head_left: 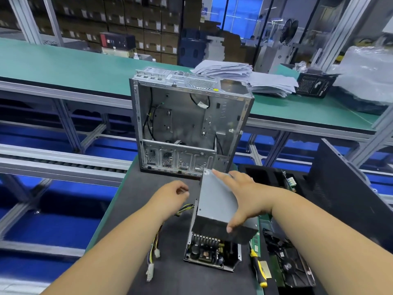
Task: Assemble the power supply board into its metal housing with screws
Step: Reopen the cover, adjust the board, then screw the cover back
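Head camera looks forward and down, close over the dark work mat (148, 188).

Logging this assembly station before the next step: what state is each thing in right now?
Metal cover: tilted up over the housing, not seated.
Power supply board: lying in its housing, exposed at the near end.
Right hand: gripping the cover.
Left hand: loosely curled; contents unclear.
Computer case: upright, side open.
Screwdriver: lying untouched.
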